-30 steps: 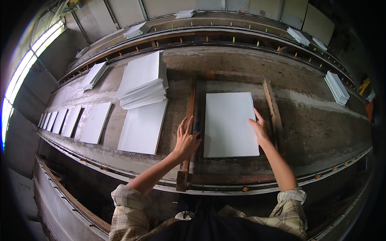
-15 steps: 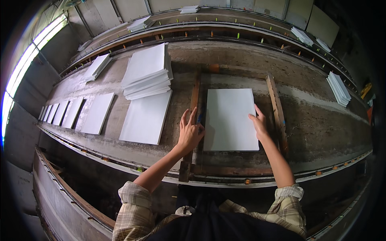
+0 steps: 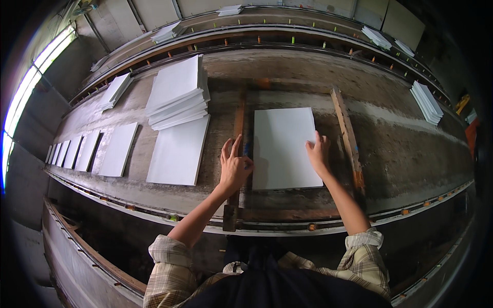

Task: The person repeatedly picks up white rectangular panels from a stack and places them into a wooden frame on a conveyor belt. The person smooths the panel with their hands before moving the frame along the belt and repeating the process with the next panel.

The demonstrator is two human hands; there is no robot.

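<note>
A white rectangular sheet [image 3: 282,154] lies flat inside a worn wooden frame [image 3: 346,128] on the long table. My left hand [image 3: 235,167] is at the sheet's left edge, over the frame's left bar. Its thumb and a finger are pinched together while other fingers point up; what they pinch, if anything, is too small to make out. Across from it, my right hand [image 3: 319,154] rests at the sheet's right edge, thumb over the surface and fingers apart. A blue mark [image 3: 247,149] shows on the left bar.
Left of the frame, a tall stack of white sheets [image 3: 174,95] overlaps a flat white sheet [image 3: 177,154]. Several single sheets [image 3: 118,151] line the table's left part. More stacks [image 3: 426,105] lie far right and on the rear table. Small orange and green pegs [image 3: 312,227] edge the table.
The whole view has shifted slightly, so everything sits a little further left and higher. My right hand's fingers have drawn in somewhat at the sheet's edge; my left hand keeps its pinch.
</note>
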